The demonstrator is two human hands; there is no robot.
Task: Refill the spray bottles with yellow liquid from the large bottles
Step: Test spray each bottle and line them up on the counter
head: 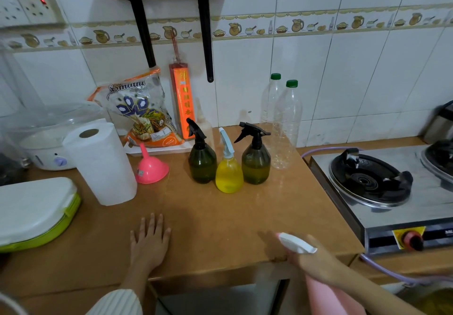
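1. White tiled wall backs your brown tabletop, where three spray bottles stand in a row: a dark green spray bottle, a yellow spray bottle, another green one.
2. Behind them stand two empty clear large bottles, capped, apparently drained.
3. Your left hand lies flat with fingers spread, likely steadying you.
4. Your right hand grips a pink spray bottle by its neck at the tabletop's edge, probably carrying it.
5. A pink funnel waits nearby for pouring.
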